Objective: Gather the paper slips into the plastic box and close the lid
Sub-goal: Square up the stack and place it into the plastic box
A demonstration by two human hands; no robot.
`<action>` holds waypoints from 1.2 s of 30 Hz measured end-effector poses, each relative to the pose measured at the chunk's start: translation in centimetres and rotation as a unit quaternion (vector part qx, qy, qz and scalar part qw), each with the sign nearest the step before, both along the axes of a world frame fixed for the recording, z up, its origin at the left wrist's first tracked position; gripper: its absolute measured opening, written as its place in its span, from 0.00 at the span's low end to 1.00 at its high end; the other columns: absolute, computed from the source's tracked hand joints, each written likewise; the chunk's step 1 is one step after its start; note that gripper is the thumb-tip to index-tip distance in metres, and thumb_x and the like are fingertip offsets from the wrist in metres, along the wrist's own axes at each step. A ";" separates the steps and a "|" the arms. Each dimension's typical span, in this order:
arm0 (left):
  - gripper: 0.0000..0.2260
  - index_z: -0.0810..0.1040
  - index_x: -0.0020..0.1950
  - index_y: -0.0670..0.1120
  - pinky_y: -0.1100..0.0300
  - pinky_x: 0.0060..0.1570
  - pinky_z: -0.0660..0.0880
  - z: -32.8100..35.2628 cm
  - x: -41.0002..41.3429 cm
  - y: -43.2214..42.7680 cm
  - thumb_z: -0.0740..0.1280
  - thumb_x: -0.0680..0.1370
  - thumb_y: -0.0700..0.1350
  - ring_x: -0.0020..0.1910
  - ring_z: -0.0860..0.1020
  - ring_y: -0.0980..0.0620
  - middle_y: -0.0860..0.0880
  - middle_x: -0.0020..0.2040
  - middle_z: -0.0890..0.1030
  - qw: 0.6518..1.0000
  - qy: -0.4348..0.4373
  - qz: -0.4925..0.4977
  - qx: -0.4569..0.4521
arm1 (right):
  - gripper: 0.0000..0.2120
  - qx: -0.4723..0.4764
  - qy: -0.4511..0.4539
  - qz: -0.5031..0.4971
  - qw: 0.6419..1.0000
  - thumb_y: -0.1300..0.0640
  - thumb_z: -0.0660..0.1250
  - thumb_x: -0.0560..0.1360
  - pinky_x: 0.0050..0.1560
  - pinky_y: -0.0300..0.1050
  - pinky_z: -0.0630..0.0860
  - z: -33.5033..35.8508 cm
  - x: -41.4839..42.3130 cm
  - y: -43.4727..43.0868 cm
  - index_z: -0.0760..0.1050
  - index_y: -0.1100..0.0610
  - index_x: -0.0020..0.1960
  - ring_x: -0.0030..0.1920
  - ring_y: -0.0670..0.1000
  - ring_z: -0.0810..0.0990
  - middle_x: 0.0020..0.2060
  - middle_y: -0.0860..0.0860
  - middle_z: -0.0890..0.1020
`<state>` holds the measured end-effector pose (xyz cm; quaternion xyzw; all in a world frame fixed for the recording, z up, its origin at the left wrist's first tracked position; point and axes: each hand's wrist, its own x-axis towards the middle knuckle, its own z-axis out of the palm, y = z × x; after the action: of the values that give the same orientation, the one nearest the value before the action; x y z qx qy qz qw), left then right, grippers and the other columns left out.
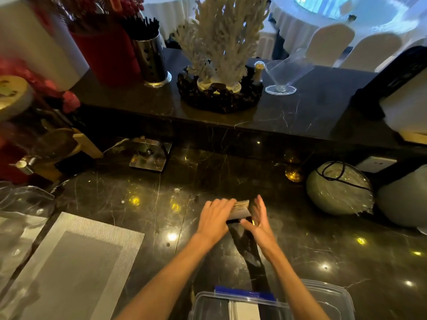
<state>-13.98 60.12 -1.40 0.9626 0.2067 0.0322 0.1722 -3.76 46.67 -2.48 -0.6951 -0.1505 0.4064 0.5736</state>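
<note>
A stack of paper slips [241, 209] stands on edge on the dark marble counter [138, 192], between my two hands. My left hand [216, 219] presses against its left side with fingers curled over the top. To the stack's right, my right hand [260, 220] is flat with fingers spread, its palm facing the slips. The clear plastic box [208, 306] with a blue clip sits at the bottom edge under my forearms, open, with a few white slips [243, 310] inside. Its lid [332, 296] lies beside it on the right.
A grey woven placemat [71, 262] lies at the left. A metal napkin holder [149, 154] stands further back. A round wrapped object [339, 188] sits at the right. On the raised shelf are a white coral ornament [221, 54], a steel utensil holder [151, 58] and a clear glass [283, 75].
</note>
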 end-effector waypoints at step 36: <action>0.13 0.79 0.61 0.48 0.61 0.65 0.72 -7.0 4.0 -3.0 0.56 0.84 0.41 0.65 0.76 0.56 0.51 0.61 0.81 0.820 -0.268 0.318 -0.393 | 0.18 0.007 -0.100 -0.247 0.964 0.58 0.56 0.83 0.70 0.48 0.70 -5.0 -1.0 3.8 0.70 0.54 0.71 0.68 0.44 0.73 0.68 0.49 0.75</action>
<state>-9.97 57.15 -8.43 0.6473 0.4420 0.2577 0.5650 -4.79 50.48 -7.53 -0.7442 -0.0336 0.1791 0.6426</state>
